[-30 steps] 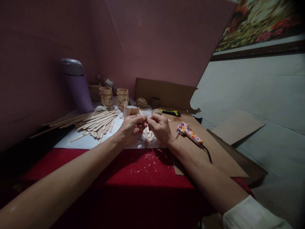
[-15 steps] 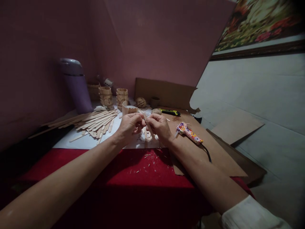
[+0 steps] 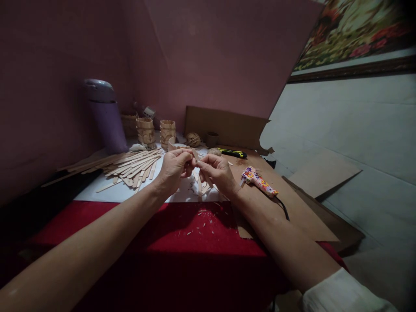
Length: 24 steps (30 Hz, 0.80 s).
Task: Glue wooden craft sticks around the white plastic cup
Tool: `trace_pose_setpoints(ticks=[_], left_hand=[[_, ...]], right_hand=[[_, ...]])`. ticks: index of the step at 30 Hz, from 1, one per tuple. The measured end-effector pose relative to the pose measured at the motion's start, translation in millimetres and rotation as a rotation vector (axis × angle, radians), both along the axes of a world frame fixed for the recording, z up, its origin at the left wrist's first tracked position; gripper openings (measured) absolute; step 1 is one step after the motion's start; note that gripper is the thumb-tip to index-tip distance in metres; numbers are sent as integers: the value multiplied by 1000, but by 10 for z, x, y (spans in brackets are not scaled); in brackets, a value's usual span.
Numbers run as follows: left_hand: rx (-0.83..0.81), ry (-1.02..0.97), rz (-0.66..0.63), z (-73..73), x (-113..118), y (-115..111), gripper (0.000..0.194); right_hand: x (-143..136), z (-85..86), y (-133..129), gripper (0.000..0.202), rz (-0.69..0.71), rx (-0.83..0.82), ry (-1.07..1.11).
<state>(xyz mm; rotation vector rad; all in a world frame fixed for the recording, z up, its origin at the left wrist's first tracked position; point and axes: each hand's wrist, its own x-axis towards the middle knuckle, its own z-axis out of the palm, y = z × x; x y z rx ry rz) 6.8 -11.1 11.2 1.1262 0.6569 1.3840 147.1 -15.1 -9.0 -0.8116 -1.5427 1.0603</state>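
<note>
My left hand (image 3: 175, 170) and my right hand (image 3: 218, 172) meet over the front of the white sheet (image 3: 94, 190). Between their pinched fingertips is a wooden stick (image 3: 196, 154), its upper end showing above the fingers and its lower part slanting down beside my right hand. Both hands are closed on it. Behind my left hand stands a partly hidden cup made of sticks (image 3: 172, 145). Short stick pieces (image 3: 204, 187) lie beneath the hands, and small chips (image 3: 204, 224) are scattered on the red cloth (image 3: 156, 234).
Fanned wooden sticks (image 3: 136, 167) lie left, near a purple flask (image 3: 108, 125). Two stick cups (image 3: 145, 131), a twine ball (image 3: 193, 139) and a small pot (image 3: 212, 138) stand behind. A cutter (image 3: 234, 153) and flowered glue gun (image 3: 258, 181) rest on cardboard (image 3: 292, 212).
My left hand has turned and moved slightly, and the stick's upper end now leans a little further left between the fingers. The view has shifted slightly.
</note>
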Motion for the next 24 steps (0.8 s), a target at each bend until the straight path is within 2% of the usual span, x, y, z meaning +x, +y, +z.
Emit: trace_pose_setpoints(ticks=[5,15,21,24], left_hand=[[-32,38,-7,-7,-18,1,20],[-20,31,-29,-18,-12,9,10],[11,39,-10,-28,-18,17,17],[38,27,-4,-31,-20,25,13]], right_hand=[[1,-10,-7,44,28,-13,11],[-1,-4,0,47,44,-43,-2],[38,-37,43,39,92,-19,11],[59,-49,61,32,157,-36,5]])
